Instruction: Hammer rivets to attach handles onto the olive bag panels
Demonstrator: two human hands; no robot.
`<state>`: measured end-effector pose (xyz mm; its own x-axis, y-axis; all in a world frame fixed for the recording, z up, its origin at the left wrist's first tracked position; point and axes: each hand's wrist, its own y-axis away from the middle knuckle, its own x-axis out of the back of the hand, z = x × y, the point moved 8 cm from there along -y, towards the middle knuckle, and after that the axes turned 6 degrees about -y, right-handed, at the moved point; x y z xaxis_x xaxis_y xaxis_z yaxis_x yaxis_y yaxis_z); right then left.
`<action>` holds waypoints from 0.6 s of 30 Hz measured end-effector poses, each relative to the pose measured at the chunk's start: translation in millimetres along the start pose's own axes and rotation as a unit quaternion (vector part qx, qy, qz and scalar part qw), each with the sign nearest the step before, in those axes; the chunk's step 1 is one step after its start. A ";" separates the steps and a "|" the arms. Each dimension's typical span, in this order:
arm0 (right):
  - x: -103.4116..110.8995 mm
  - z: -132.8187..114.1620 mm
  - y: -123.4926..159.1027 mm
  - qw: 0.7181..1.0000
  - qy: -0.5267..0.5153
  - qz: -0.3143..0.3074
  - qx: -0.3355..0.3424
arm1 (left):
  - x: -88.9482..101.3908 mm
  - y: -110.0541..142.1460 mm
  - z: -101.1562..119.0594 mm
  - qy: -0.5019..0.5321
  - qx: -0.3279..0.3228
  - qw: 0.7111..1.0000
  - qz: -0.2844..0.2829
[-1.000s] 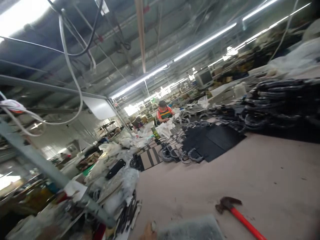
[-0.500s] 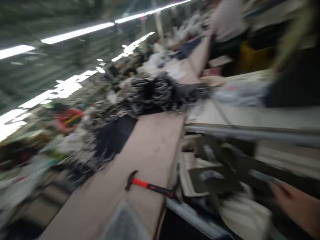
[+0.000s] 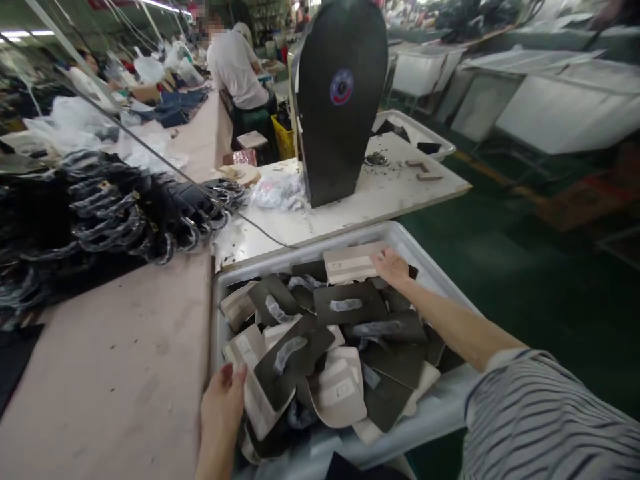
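A pale grey plastic tub (image 3: 425, 247) holds a loose heap of flat panels, some dark with a plastic-wrapped handle (image 3: 345, 305), others beige side up. At the tub's far side my right hand (image 3: 393, 268) is closed on the right end of a beige panel (image 3: 350, 262) with a lighter stripe. My left hand (image 3: 223, 397) is by the tub's left side, its fingers slightly bent and apart. Its fingertips come close to another beige panel (image 3: 256, 380); whether they touch it I cannot tell.
A long pinkish worktable (image 3: 125, 373) runs along the left, bearing a pile of black pieces with wrapped handles (image 3: 115, 207). Behind the tub, a white table (image 3: 340, 217) carries a tall dark machine housing (image 3: 343, 100). A seated person (image 3: 237, 67) is farther back.
My view has swung right and down, bringing the whole tub and both hands into sight. The hammer on the worktable has left the view. My right hand is now on the beige panel.
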<state>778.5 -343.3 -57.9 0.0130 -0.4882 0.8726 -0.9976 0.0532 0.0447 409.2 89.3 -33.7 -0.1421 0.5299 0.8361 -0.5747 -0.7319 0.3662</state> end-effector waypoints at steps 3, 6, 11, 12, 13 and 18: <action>11.2 9.6 -18.1 1.000 0.018 0.001 0.014 | -41.5 -20.3 0.8 -0.047 0.065 0.996 -0.033; 0.3 16.4 -44.8 0.997 0.017 -0.071 0.012 | -63.9 -22.6 -8.2 -0.081 0.081 0.993 -0.040; -43.4 20.7 -65.0 0.978 -0.014 -0.205 -0.039 | -66.2 -24.1 -18.2 -0.091 0.110 0.988 -0.051; -52.8 17.5 -60.9 0.972 -0.028 -0.230 -0.040 | -67.5 -24.0 -19.7 -0.073 0.114 0.989 -0.064; -62.1 12.6 -54.2 0.965 -0.045 -0.258 -0.036 | -70.8 -22.5 -21.7 -0.043 0.121 0.988 -0.084; -95.1 -18.9 -8.1 0.919 -0.140 -0.368 0.012 | -95.8 -3.0 -20.3 0.057 0.100 0.986 -0.120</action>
<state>786.6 -280.8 -132.1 0.6705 -0.5892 0.4508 -0.7268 -0.3996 0.5587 408.1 49.5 -123.2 -0.1169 0.7346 0.6684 -0.4344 -0.6430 0.6308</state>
